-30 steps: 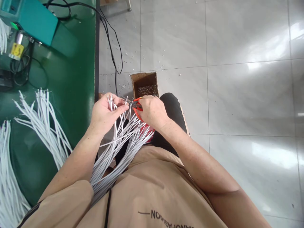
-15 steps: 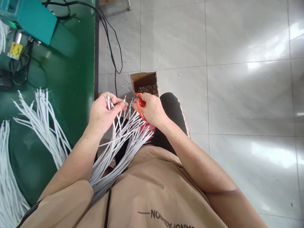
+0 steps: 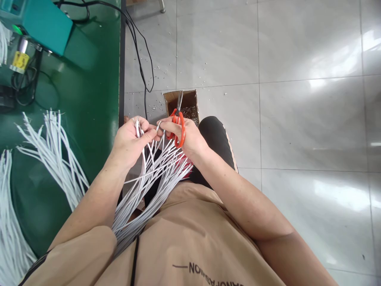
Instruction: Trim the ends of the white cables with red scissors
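White cables [image 3: 143,178] lie in a loose bundle across my lap, their cut ends fanned upward. My left hand [image 3: 132,137] is closed around several of them, with thumb and forefinger pinching one cable near its tip. Close beside it, my right hand [image 3: 186,135] holds orange-handled scissors [image 3: 180,127] in its palm, blades pointing up and away from me. The thumb and forefinger of that hand touch the tip of the pinched cable, whose end is partly hidden by the fingers.
Beyond my hands, a cardboard box [image 3: 175,96] on the tiled floor [image 3: 220,47] holds small clippings, with more scattered around. At left, a green table [image 3: 98,79] bears more white cables [image 3: 56,155], a teal machine [image 3: 44,28] and black cords [image 3: 25,79].
The scissors have swung from pointing up-left to pointing nearly straight up. My right fingers have moved left onto the cable tip. My left hand has stayed almost still.
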`<state>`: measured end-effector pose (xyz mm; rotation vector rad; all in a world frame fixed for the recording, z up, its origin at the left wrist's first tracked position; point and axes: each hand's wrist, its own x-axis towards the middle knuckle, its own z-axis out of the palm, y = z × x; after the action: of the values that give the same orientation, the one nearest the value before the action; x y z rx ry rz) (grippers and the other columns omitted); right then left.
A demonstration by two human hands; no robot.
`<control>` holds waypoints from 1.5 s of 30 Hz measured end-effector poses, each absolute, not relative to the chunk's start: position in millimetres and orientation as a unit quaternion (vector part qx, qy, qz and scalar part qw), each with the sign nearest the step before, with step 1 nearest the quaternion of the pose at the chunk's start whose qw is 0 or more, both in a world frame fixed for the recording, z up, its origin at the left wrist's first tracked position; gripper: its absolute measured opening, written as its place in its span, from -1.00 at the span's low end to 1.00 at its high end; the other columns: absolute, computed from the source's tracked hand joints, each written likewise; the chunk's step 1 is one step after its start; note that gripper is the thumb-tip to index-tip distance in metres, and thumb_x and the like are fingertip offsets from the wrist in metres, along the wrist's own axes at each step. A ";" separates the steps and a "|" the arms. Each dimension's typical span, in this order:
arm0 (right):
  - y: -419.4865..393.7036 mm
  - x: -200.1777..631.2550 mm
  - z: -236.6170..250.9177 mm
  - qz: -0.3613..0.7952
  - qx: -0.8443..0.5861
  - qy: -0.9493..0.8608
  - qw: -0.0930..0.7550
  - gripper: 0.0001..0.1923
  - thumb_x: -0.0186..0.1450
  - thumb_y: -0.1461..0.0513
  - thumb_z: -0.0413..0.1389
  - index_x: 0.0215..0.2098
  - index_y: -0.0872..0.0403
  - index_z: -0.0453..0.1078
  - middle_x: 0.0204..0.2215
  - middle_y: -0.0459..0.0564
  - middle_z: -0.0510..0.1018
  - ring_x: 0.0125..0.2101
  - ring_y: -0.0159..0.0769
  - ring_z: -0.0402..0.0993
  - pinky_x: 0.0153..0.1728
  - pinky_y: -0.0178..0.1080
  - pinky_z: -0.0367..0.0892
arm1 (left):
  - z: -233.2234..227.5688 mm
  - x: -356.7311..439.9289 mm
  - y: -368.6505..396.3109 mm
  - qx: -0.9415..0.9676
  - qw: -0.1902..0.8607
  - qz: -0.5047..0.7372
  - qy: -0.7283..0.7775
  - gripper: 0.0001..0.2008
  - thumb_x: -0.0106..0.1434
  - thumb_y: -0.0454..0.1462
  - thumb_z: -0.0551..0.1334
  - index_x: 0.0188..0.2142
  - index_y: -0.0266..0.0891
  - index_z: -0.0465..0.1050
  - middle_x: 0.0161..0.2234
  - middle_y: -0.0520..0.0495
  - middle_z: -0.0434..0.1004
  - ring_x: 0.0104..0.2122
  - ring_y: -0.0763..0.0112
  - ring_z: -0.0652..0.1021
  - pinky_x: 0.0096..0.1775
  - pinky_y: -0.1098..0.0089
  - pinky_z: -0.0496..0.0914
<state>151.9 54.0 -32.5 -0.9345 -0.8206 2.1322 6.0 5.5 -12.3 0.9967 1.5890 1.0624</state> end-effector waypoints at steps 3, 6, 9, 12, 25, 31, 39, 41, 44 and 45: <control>50.3 147.8 -33.3 0.832 -0.348 -0.282 0.328 -0.84 0.10 0.23 0.21 -0.58 0.12 0.37 -0.63 -0.16 0.37 -0.55 -0.48 0.25 -0.47 -0.36 0.23 | -10.7 6.9 5.4 0.409 0.483 0.431 0.643 -0.68 0.07 -0.35 0.33 -0.49 -0.15 0.12 -0.49 0.08 0.46 -0.46 0.44 0.52 -0.36 0.39 0.40; 43.7 144.7 -27.2 0.794 -0.409 -0.267 0.363 -0.93 0.08 0.26 0.20 -0.50 0.11 0.42 -0.62 -0.18 0.38 -0.53 -0.48 0.26 -0.45 -0.37 0.23 | -10.1 8.1 4.4 0.449 0.367 0.408 0.705 -0.71 0.09 -0.35 0.32 -0.49 -0.15 0.16 -0.43 0.08 0.52 -0.39 0.40 0.54 -0.29 0.36 0.42; 38.6 141.4 -24.1 0.774 -0.430 -0.259 0.386 -0.93 0.08 0.28 0.20 -0.51 0.11 0.40 -0.61 -0.18 0.39 -0.55 -0.50 0.22 -0.45 -0.37 0.22 | -12.8 7.2 4.1 0.474 0.357 0.403 0.697 -0.69 0.10 -0.38 0.30 -0.51 -0.16 0.13 -0.41 0.07 0.55 -0.39 0.40 0.54 -0.27 0.35 0.43; 36.5 134.7 -32.3 0.781 -0.414 -0.241 0.400 -0.85 0.08 0.25 0.23 -0.58 0.10 0.35 -0.63 -0.18 0.38 -0.58 -0.51 0.18 -0.48 -0.36 0.20 | -13.4 7.6 4.2 0.464 0.406 0.422 0.665 -0.67 0.09 -0.40 0.30 -0.52 -0.16 0.10 -0.45 0.07 0.53 -0.44 0.43 0.52 -0.31 0.37 0.42; 44.8 152.4 -47.5 0.714 -0.483 -0.348 0.369 -0.76 0.11 0.11 0.27 -0.48 0.13 0.45 -0.61 -0.20 0.34 -0.55 -0.51 0.16 -0.46 -0.35 0.16 | -17.5 3.3 7.8 0.297 0.559 0.437 0.639 -0.73 0.08 -0.28 0.40 -0.21 -0.33 0.52 -0.43 -0.03 0.52 -0.44 0.51 0.48 -0.32 0.45 0.38; 44.5 155.3 -40.1 0.750 -0.414 -0.349 0.379 -0.87 0.16 0.20 0.21 -0.38 0.13 0.49 -0.48 -0.12 0.50 -0.42 -0.45 0.37 -0.29 -0.35 0.30 | -12.1 7.7 7.7 0.279 0.561 0.435 0.647 -0.76 0.02 -0.26 0.45 -0.31 -0.33 0.56 -0.42 -0.06 0.53 -0.45 0.52 0.48 -0.35 0.46 0.39; 46.5 156.0 -36.6 0.707 -0.430 -0.445 0.342 -0.83 0.20 0.16 0.14 -0.42 0.12 0.43 -0.53 -0.15 0.45 -0.49 -0.47 0.30 -0.38 -0.35 0.26 | -16.3 8.2 5.2 0.330 0.499 0.444 0.667 -0.77 0.01 -0.23 0.46 -0.34 -0.28 0.57 -0.44 -0.03 0.53 -0.45 0.44 0.54 -0.35 0.39 0.47; 46.2 158.7 -43.4 0.649 -0.455 -0.516 0.325 -0.78 0.24 0.13 0.09 -0.42 0.11 0.42 -0.48 -0.12 0.46 -0.45 -0.43 0.33 -0.36 -0.33 0.26 | -17.0 8.7 5.6 0.326 0.487 0.448 0.675 -0.79 0.03 -0.24 0.44 -0.35 -0.29 0.56 -0.45 -0.03 0.54 -0.47 0.46 0.54 -0.37 0.41 0.46; 45.2 163.4 -56.0 0.469 -0.501 -0.676 0.268 -0.79 0.24 0.17 0.06 -0.48 0.11 0.37 -0.43 -0.06 0.47 -0.39 -0.36 0.35 -0.34 -0.29 0.23 | -16.4 9.9 6.1 0.330 0.470 0.448 0.685 -0.83 0.05 -0.28 0.42 -0.36 -0.29 0.54 -0.45 0.00 0.54 -0.50 0.51 0.53 -0.40 0.47 0.43; 44.7 164.5 -59.4 0.415 -0.502 -0.718 0.246 -0.80 0.24 0.18 0.06 -0.49 0.11 0.36 -0.42 -0.04 0.47 -0.37 -0.33 0.36 -0.32 -0.27 0.23 | -16.1 10.4 6.2 0.335 0.466 0.447 0.686 -0.85 0.06 -0.29 0.41 -0.37 -0.29 0.53 -0.45 0.00 0.54 -0.50 0.52 0.53 -0.40 0.48 0.42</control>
<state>164.5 44.7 -59.4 -1.3711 -1.9589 1.1314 10.4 6.2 -16.1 0.8221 1.6854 1.0970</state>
